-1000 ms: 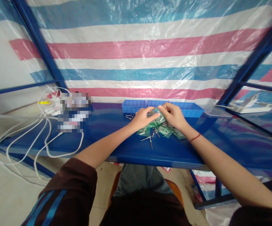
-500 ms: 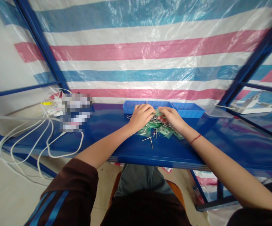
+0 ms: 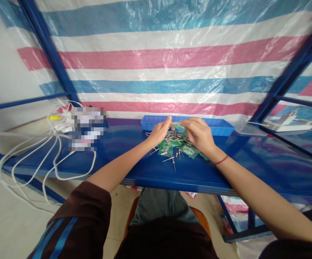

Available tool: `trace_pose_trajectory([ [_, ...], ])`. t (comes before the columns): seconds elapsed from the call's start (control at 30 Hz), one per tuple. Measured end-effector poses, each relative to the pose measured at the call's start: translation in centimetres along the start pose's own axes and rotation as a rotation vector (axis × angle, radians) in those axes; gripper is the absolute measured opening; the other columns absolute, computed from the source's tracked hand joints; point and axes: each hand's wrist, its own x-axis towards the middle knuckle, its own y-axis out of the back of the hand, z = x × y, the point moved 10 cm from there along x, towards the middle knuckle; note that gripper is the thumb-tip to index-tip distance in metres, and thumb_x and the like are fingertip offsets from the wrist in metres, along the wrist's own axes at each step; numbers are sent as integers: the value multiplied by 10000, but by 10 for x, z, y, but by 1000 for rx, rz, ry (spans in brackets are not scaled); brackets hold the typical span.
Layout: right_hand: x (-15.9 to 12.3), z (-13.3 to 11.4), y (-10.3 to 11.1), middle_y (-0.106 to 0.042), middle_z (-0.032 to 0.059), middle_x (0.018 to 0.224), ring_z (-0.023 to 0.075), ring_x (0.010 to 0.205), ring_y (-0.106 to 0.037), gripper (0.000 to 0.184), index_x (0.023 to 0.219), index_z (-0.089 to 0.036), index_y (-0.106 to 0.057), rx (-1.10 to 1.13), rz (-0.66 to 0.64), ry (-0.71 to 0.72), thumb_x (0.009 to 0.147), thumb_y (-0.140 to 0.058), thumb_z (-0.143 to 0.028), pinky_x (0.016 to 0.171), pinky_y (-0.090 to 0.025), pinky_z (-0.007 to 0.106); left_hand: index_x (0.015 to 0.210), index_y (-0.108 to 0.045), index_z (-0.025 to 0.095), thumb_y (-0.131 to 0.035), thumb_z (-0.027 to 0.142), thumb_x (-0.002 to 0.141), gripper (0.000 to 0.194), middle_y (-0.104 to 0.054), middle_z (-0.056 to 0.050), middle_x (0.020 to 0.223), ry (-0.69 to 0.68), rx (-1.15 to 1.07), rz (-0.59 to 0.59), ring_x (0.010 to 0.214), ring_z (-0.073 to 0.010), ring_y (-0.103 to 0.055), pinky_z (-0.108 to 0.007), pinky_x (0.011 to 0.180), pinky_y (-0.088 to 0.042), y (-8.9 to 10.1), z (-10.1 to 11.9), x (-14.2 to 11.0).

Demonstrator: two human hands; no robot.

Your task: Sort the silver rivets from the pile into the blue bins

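Note:
Between my two hands, above the heap, is a small clear-green plastic bag (image 3: 178, 126) with something small and metallic at its left end. My left hand (image 3: 160, 132) grips the bag's left side, thumb pointing up. On its right edge, the fingertips of my right hand (image 3: 200, 135) are pinched together. Below lies a pile of blind rivets (image 3: 175, 136), silvery with thin pins. Several green plastic bags (image 3: 188, 151) with rivets in them lie under and in front of the pile. A few loose rivets (image 3: 173, 163) rest nearer the table's front edge.
Blue plastic bins (image 3: 220, 126) stand in a row behind the pile, on the blue table (image 3: 134, 169). White cables (image 3: 57, 169) loop over the left end, beside a blurred-out item (image 3: 87, 129). At the right are a clear plastic lid (image 3: 249, 128) and a white device (image 3: 288, 122).
My left hand has turned, bringing its thumb upward, and my right hand has risen slightly with its fingers now over the bag's edge. The bag and more of the rivet pile show now.

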Motion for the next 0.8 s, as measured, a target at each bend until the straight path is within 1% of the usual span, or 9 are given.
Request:
trace_pose_trajectory([
  [0.1,0,-8,-12,-669,70,1146,263,1106,-534,280,1106,-261,-648,-19,-81,68,911,-454,-207,924,-426,464,840,-649,168,-461,507,890,391,-667,-24,800,-11,-104,-6,789,-159,-604,-274,742,-474,-1,-5,5],
  [0.2,1,-6,-11,-608,91,1244,286,1148,-510,290,1160,-249,-617,-57,-50,28,903,-481,-261,943,-410,493,853,-613,164,-502,425,877,285,-650,-15,798,-21,-117,72,772,-146,-596,-253,712,-461,13,-17,14],
  [0.3,2,-2,-7,-618,119,1169,281,1091,-537,316,1187,-210,-586,-42,-6,-27,901,-470,-277,929,-420,470,852,-582,167,-481,358,892,219,-633,-21,786,31,9,326,765,-147,-597,-254,700,-452,55,-40,19],
  [0.37,2,-2,-7,-636,119,1092,273,1029,-556,309,1173,-195,-582,-20,-7,-46,898,-462,-268,908,-430,448,980,-556,182,-501,313,882,173,-637,-16,820,81,83,489,768,-143,-605,-255,716,-453,86,-57,17],
  [0.47,2,0,-11,-644,118,1047,268,966,-569,298,1157,-189,-578,-1,-34,-71,893,-459,-260,875,-438,437,1168,-478,211,-542,314,860,331,-646,-1,798,169,191,598,724,-154,-613,-275,721,-456,116,-77,13],
  [0.53,1,-1,-16,-655,113,1002,261,925,-579,279,1130,-184,-587,19,-78,-75,893,-460,-258,854,-442,427,1137,-519,221,-526,349,871,295,-666,-21,843,212,290,601,773,-177,-624,-305,759,-455,125,-84,12],
  [0.6,0,-6,-24,-669,103,958,247,900,-588,235,1058,-177,-615,61,-149,-46,898,-465,-261,847,-441,407,1069,-586,232,-503,400,883,264,-682,-44,909,249,417,538,874,-213,-624,-356,829,-440,122,-87,13],
  [0.73,-6,-25,-46,-680,100,981,240,947,-582,254,993,-174,-652,136,-364,64,896,-503,-355,870,-413,390,979,-673,252,-465,514,880,349,-651,-100,1098,251,703,278,1113,-338,-516,-518,923,-370,93,-86,17],
  [0.8,-10,-33,-55,-673,109,1028,253,983,-563,334,1051,-178,-652,133,-453,88,872,-537,-434,865,-397,398,954,-692,244,-434,539,886,398,-576,-128,1222,230,780,235,1180,-379,-444,-563,928,-351,83,-81,16],
])
